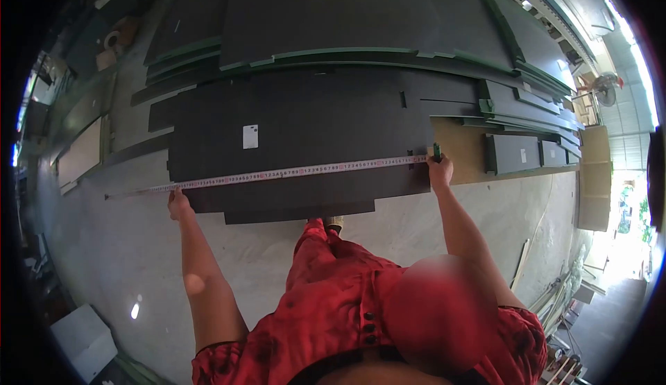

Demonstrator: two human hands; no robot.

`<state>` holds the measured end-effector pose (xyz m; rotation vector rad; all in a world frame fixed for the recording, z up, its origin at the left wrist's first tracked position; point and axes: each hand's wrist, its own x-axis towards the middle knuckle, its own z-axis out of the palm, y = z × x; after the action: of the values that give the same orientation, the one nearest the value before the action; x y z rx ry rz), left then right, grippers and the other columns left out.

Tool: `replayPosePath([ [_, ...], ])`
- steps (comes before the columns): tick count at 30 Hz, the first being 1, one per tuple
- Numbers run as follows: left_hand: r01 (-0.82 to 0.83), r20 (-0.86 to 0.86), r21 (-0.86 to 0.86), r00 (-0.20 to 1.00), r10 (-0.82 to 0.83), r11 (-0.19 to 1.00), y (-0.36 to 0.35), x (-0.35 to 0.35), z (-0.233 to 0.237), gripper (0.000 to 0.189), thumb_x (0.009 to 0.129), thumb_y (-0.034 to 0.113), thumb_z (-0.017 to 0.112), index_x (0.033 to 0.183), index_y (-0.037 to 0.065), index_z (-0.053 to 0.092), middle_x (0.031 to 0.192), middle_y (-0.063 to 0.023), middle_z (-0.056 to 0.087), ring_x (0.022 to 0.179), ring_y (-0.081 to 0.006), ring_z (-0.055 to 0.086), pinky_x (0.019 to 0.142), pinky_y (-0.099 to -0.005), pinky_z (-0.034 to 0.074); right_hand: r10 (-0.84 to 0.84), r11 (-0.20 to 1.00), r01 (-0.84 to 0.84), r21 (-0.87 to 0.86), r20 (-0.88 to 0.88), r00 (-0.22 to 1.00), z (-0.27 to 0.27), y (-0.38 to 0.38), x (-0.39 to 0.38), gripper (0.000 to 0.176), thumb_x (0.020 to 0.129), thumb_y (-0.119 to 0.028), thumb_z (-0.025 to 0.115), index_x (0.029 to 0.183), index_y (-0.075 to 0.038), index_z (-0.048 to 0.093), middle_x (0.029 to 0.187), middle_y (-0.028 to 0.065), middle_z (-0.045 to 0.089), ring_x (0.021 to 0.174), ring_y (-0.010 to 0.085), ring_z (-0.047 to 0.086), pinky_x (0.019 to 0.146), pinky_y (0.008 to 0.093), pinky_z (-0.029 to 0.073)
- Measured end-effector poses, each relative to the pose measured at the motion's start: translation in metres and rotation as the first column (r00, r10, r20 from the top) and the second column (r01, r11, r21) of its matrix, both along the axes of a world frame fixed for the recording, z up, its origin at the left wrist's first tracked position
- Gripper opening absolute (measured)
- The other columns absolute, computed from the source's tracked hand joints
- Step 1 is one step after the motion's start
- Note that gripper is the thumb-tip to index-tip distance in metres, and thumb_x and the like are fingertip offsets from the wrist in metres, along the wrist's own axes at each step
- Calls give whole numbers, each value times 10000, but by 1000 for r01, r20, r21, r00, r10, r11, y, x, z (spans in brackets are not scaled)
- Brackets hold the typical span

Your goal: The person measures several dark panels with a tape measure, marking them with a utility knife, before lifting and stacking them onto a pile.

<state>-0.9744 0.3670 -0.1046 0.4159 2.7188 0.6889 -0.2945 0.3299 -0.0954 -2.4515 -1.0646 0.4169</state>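
Note:
A tape measure [302, 171] is stretched across a dark grey panel [305, 121] with cut-out edges and a white label. Near the panel's left edge, my left hand [179, 206] pinches the white blade, whose free end runs on past the hand over the floor. At the panel's right edge, my right hand [440, 173] is closed around the tape's dark green case. Small notches in the panel show close to that hand. The fingers of both hands are partly hidden by the distance and angle.
Stacked dark panels [333, 17] with green edges lie behind. Smaller dark pieces [512, 152] rest on a brown board [454, 139] at the right. A white box [84, 343] stands at lower left, and a fan [608, 89] at far right. Long strips [522, 263] lie on the concrete floor.

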Motion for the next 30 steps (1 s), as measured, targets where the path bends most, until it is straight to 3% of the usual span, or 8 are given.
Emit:
replayPosePath([
  [2,-46,39,-117,998,50,992,4,11,16,436,783,472,532,1150,237,556,1155,-58,552,1135,-298,402,968,-558,214,9,1000,-9,16,36,999,-7,7,6,343,701,-333,642,812,-10,608,752,214,604,779,386,580,677,438,439],
  [4,50,-11,-157,999,-52,986,5,-8,-7,429,776,487,527,1170,316,525,1193,-45,522,1150,-310,390,944,-639,175,26,1000,-26,5,47,999,-11,14,8,342,703,-347,629,794,-18,617,733,213,604,759,386,587,668,439,446],
  [8,3,-16,-128,1000,-6,992,8,14,18,382,790,480,517,1138,327,549,1171,-50,536,1178,-304,374,940,-653,199,64,997,-67,45,77,995,4,20,-2,341,709,-317,635,831,1,617,717,196,604,697,353,592,643,423,441],
  [11,-18,-82,-153,997,6,988,13,18,27,365,801,472,510,1122,307,566,1138,-47,555,1175,-293,381,936,-652,206,50,997,-48,53,-36,998,4,20,-2,333,716,-289,647,837,19,607,717,181,600,692,316,583,653,400,427],
  [14,18,-168,-188,985,-50,982,16,16,21,378,810,474,500,1121,270,568,1120,-34,557,1155,-274,397,938,-617,229,25,999,-24,41,-16,1000,-1,21,0,320,726,-282,642,831,18,605,740,170,608,721,312,586,669,391,423],
  [17,64,-131,-125,988,-81,990,17,17,23,394,816,468,496,1129,234,546,1127,-21,535,1113,-253,424,921,-507,278,63,998,-62,-12,93,994,0,22,-1,298,731,-268,645,834,9,607,763,158,614,724,308,586,668,385,426],
  [21,96,-44,-120,994,-102,988,19,14,25,405,815,481,490,1134,233,509,1097,-29,555,1102,-244,438,928,-510,258,9,999,-9,49,-6,1000,2,21,-7,269,728,-234,657,843,4,609,785,162,619,741,296,587,689,380,431],
  [30,72,11,-131,997,-71,989,21,21,34,409,820,478,486,1155,245,446,1006,-32,599,1075,-231,467,963,-485,185,-52,998,52,30,18,998,-3,22,-9,262,719,-211,659,877,-8,614,814,169,623,766,302,589,697,382,428],
])
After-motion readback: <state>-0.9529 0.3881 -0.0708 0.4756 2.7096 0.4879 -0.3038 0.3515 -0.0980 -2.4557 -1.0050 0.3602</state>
